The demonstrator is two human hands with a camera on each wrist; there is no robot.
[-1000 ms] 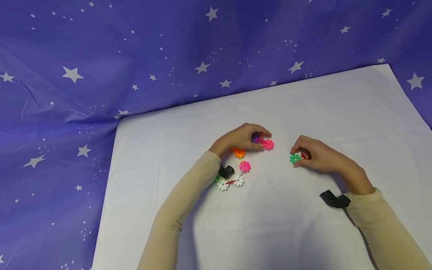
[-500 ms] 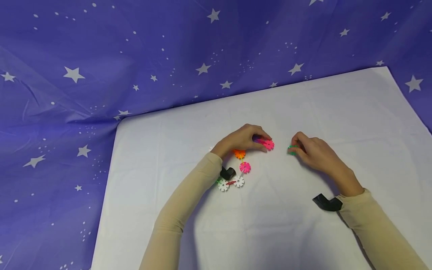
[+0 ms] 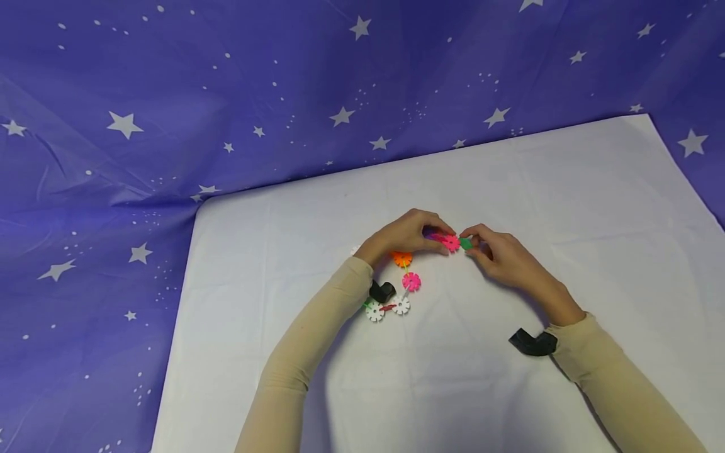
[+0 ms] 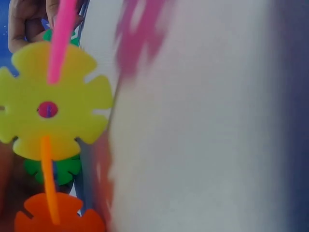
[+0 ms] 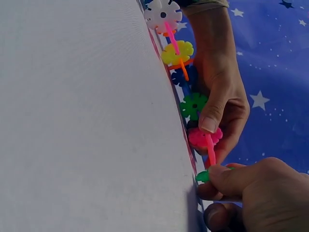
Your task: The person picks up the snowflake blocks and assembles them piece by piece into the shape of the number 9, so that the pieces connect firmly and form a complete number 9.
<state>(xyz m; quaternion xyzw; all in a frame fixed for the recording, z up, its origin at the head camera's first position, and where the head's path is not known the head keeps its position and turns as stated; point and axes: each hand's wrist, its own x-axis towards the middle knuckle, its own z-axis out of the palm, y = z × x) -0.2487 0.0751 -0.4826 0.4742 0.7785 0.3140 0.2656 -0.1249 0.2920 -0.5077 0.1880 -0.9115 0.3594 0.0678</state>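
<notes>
My left hand [image 3: 404, 231] pinches the end of a chain of interlocked notched plastic discs, at a pink disc [image 3: 452, 243]. Between the thumb and fingertips of my right hand [image 3: 510, 258] is a green notched disc [image 3: 466, 243], seen nearly edge-on against the pink disc's right side. Whether their slots are engaged I cannot tell. The chain curves back under my left wrist, past an orange disc [image 3: 403, 258], a second pink disc [image 3: 411, 281] and white discs [image 3: 374, 311]. A yellow disc [image 4: 72, 101] looms close in the left wrist view. My left hand and forearm hide part of the chain.
A white cloth [image 3: 442, 365] covers the table, creased in places. Behind and to the left hangs a purple-blue starry cloth [image 3: 283, 75]. Black curved pieces sit at both cuffs, one on the right [image 3: 532, 343] and one beside the chain [image 3: 382, 291].
My right hand has moved left with the green disc, turning it edge-on and bringing it up to the pink disc. The left hand has hardly moved.
</notes>
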